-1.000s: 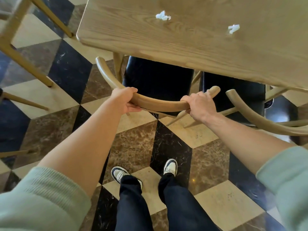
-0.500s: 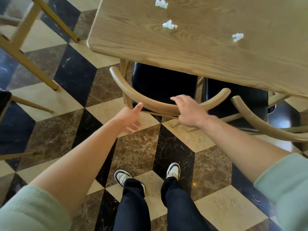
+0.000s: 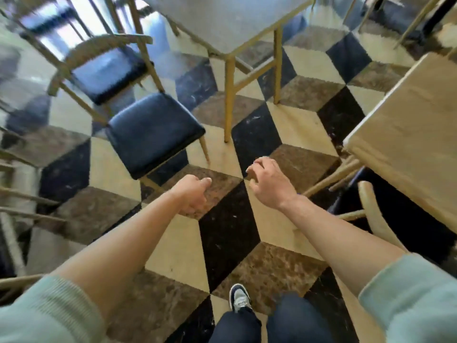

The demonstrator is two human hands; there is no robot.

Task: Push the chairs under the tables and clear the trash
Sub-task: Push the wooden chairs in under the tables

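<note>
Both hands are out in front over the checkered floor [image 3: 227, 233] and neither one has hold of anything. The left hand [image 3: 191, 194] hangs with its fingers loosely curled under and the thumb lying along the top, nothing inside the curl. The right hand [image 3: 268, 183] is a bit more spread, fingers bent and relaxed with gaps between them, also holding nothing. The two hands are near each other but apart, floor tiles showing between them. Up and to the left of the left hand sits a chair with a dark padded seat [image 3: 153, 129] on thin wooden legs, standing out in the open floor rather than tucked under a table; its near front corner is close to the left hand but not touching. Behind it is a second dark-seated chair [image 3: 106, 73] with a curved wooden back, pretty blurry. A pale table [image 3: 222, 23] is at the top middle, its wooden legs coming down just right of the nearer chair. On the right edge there's a wooden table [image 3: 408, 134], and a chair with a curved wooden back [image 3: 371, 214] is pushed in under it, only the back rail and some legs poking out. At the bottom, pale green sleeves, dark trousers and one sneaker [image 3: 238, 297] show. The frame's too smeared to pick out trash on the tabletops.
</note>
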